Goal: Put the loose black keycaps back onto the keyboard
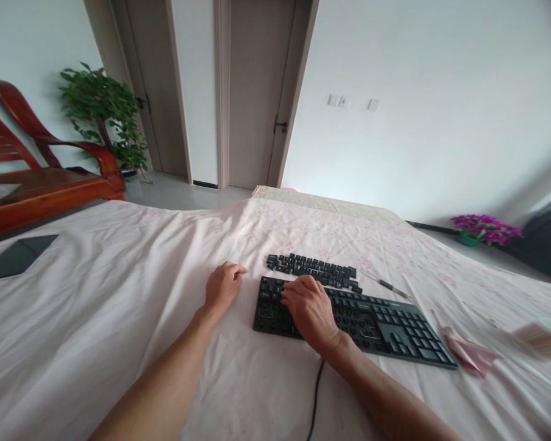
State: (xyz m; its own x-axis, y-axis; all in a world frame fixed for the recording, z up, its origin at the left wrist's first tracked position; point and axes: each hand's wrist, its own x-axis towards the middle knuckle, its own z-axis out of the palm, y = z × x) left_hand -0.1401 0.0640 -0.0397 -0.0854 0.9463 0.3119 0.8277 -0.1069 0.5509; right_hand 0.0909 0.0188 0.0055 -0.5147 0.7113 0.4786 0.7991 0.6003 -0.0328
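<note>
A black computer keyboard (367, 321) lies slightly askew on the pink cloth; many keys on its left and middle are off, baring the sockets, while the number pad side keeps its keys. Over the left part is my right hand (310, 306), its fingers bent and bunched down at the upper rows; whatever is under the fingertips is hidden. My left hand (223, 285) rests on the cloth left of the keyboard, index finger stretched out, the others loosely curled, nothing seen in it. Behind the keyboard, loose black keycaps (321, 266) are laid out in rows.
A thin dark-handled tool (392, 288) lies behind the keyboard. To the right are a pink cloth piece (471, 352) and a clear container of cotton swabs (544, 340), blurred. The keyboard cable (316, 392) runs toward me. A dark tablet-like slab (18, 257) is at far left.
</note>
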